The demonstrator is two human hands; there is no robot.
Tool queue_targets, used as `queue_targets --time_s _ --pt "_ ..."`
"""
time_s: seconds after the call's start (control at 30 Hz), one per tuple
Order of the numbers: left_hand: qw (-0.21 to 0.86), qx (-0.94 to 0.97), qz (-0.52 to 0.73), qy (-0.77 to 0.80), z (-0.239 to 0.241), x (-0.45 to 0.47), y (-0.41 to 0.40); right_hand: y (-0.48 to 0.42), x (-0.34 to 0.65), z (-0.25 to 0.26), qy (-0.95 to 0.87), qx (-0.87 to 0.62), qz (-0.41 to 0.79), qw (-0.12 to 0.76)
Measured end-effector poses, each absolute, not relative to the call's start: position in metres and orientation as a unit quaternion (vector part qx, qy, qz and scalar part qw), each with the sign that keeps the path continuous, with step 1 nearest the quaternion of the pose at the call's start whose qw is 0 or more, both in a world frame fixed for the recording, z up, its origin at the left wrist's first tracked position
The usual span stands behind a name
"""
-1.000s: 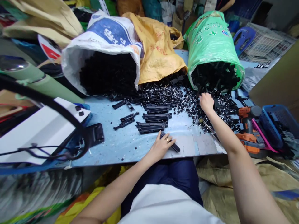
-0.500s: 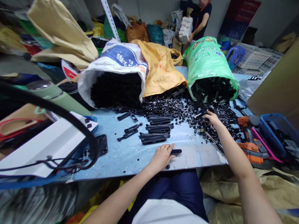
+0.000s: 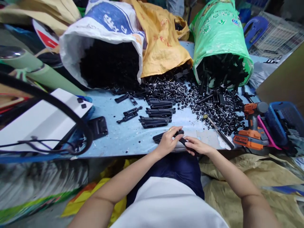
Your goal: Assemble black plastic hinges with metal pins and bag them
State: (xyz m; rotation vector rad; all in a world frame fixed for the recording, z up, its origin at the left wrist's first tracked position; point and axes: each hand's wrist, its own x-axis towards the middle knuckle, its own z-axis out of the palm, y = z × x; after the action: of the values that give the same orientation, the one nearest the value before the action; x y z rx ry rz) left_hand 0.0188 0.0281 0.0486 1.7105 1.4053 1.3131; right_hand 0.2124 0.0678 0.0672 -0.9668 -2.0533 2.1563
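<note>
My left hand is closed on the upper end of a black plastic arm-like part, close above the table's front edge. The fingers of my right hand grip the lower end of the same part. Beside my left hand, partly covered by it, another long black part lies on the table. Several stacked black arm parts form rows just beyond my hands. A few smaller black link pieces lie to their left.
A white sack, a yellow sack and a green sack spill black parts and a pile of pins. At right are a metal-shafted tool, an orange cordless drill and a blue basket. A white board stands left.
My right hand has come back from the pile to meet my left hand, and both now hold the black part. The view has tilted down; the other person is out of sight.
</note>
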Motion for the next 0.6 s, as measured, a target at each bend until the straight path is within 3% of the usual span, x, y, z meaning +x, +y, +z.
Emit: queue_targets --time_s 0.2,0.27,0.43,0.6 --pt "0.220 0.751 0.231 0.579 0.031 0.001 0.040 0.079 0.218 0.079 -0.898 -0.325 0.262 -0.138" --pt "0.221 0.790 0.151 0.552 0.028 -0.003 0.042 0.081 0.216 0.080 -0.918 -0.301 0.174 -0.189" --pt "0.190 0.819 0.096 0.532 0.036 0.002 0.038 0.079 0.202 0.080 -0.922 -0.305 0.095 -0.219" --pt "0.171 0.817 0.141 0.532 0.034 0.003 0.034 0.067 0.195 0.085 -0.919 -0.340 0.043 -0.197"
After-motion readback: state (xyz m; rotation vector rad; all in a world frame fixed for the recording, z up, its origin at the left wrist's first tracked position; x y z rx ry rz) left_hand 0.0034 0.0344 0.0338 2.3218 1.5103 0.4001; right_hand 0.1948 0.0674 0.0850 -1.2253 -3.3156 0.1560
